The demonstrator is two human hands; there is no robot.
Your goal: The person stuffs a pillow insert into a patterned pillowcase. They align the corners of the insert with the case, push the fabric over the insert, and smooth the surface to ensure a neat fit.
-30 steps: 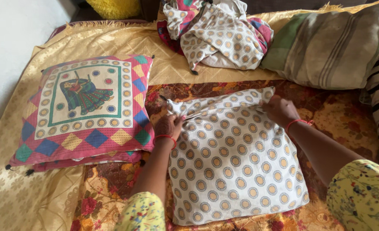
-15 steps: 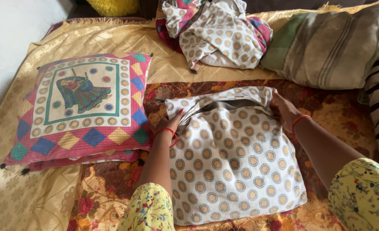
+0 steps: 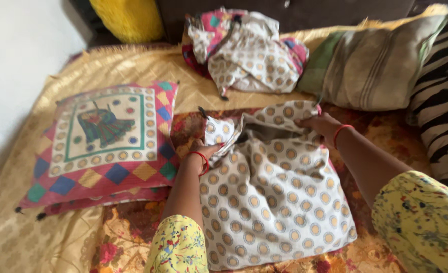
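Left hand (image 3: 207, 150) pinches the near-left corner of the cushion cover (image 3: 272, 202), fingers closed on the cloth; right hand (image 3: 319, 123) grips the top flap at the far-right side of the opening, also closed on fabric. We note the cover lies on the floral bedspread (image 3: 133, 227), just right of the patchwork cushion (image 3: 102, 139). We judge it light, soft and limp, not slippery, not fragile; the hemmed edges of the opening give the best hold. Against half a second ago, we see the mouth pulled wider and the left corner folded back.
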